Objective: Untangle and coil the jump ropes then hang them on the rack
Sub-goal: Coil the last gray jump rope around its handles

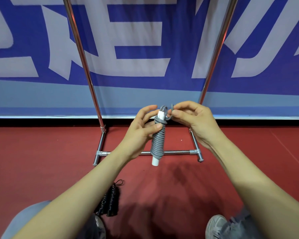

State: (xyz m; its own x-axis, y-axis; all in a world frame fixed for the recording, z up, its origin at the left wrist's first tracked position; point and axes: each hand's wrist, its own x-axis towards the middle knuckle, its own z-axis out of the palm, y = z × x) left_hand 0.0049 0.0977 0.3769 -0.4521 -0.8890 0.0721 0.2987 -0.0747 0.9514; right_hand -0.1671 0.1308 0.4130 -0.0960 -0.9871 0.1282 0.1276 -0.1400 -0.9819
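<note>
Red floor [41, 152], chrome rack [150, 152], hands gripping coiled grey jump rope [158, 140]

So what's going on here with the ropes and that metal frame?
A person crouched on the red floor holds a grey jump rope wound round its white handles. The left hand grips the bundle; the right hand pinches the loose loop at its top. A black coiled jump rope lies on the floor near one knee. The chrome metal rack stands ahead, no rope on the part in view.
</note>
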